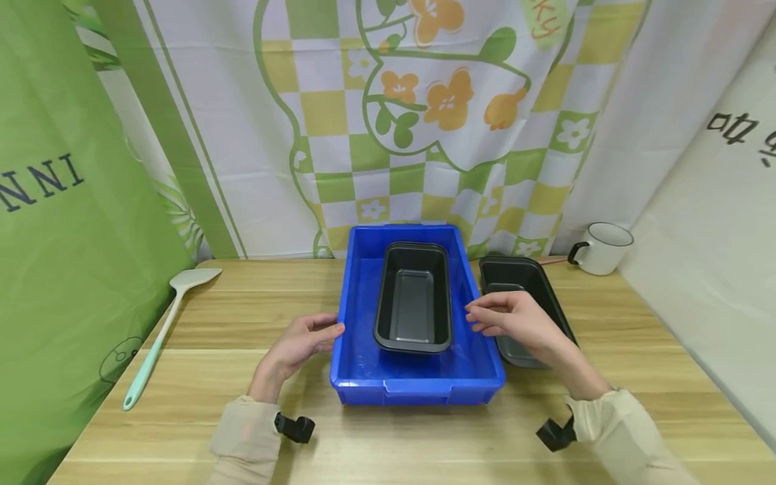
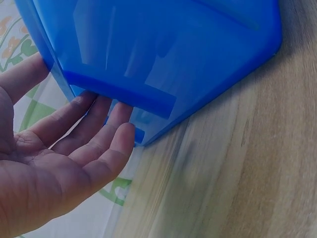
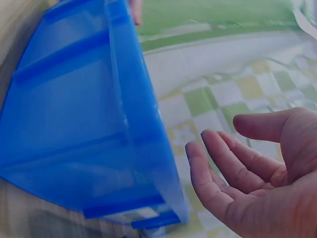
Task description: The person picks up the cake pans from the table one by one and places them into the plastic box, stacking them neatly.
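Observation:
A blue plastic bin [image 1: 362, 387] sits on the table with a dark loaf pan [image 1: 414, 306] inside it. At the bin's left side, my left hand [image 1: 305, 342] grips the edge, its thumb at the rim. In the left wrist view the fingertips [image 2: 123, 113] tuck under a ledge on the bin's outer wall. My right hand [image 1: 515, 318] hovers by the bin's right rim, fingers loosely bent and holding nothing. The right wrist view shows a gap between that hand [image 3: 257, 173] and the bin. A second dark loaf pan [image 1: 548, 286] lies beneath the right hand, partly hidden by it.
A spatula [image 1: 159, 340] with a mint handle lies at the table's left. A white mug [image 1: 606, 249] with a black handle stands at the back right. Patterned curtain [image 1: 339, 114] hangs right behind the bin, and more cloth borders both sides of the wooden table [image 1: 412, 451].

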The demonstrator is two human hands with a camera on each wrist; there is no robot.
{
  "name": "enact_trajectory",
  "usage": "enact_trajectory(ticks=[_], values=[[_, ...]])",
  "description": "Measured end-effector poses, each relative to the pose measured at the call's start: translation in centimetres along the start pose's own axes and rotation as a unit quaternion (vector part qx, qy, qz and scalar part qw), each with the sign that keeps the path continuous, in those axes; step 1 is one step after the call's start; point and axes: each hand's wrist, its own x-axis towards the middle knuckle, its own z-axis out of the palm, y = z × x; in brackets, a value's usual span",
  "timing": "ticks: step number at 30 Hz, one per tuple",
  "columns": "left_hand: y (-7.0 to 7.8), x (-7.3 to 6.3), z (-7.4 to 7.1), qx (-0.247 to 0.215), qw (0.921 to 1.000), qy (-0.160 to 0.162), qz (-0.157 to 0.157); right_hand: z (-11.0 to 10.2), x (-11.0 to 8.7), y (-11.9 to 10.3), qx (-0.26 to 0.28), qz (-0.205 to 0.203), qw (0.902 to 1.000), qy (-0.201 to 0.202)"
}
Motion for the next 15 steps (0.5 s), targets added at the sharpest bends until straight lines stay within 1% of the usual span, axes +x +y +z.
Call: enact_trajectory(ticks=[3, 7, 10, 12, 15], values=[[-0.1, 0.1, 0.1, 0.003, 1.0, -0.002, -0.002, -1.2, -1.3, 1.0, 0.031, -0.01, 0.9994, 0.01], [-0.1, 0.1, 0.1, 0.008, 1.0, -0.002, -0.006, -3.0, -3.0, 2.2, 0.037, -0.029, 0.9986, 0.026], [-0.1, 0.1, 0.1, 0.021, 0.9997, 0.001, -0.008, -4.5, -4.0, 3.2, 0.044, -0.039, 0.9977, 0.034], [-0.1, 0.1, -0.1, 0.031, 0.9995, -0.001, -0.008, -5.6, -4.6, 4.0, 0.043, -0.036, 0.9975, 0.042], [0.2, -0.1, -0.2, 0.038, 0.9992, -0.011, -0.009, -7.0, -5.4, 5.2, 0.042, -0.019, 0.9977, 0.05]])
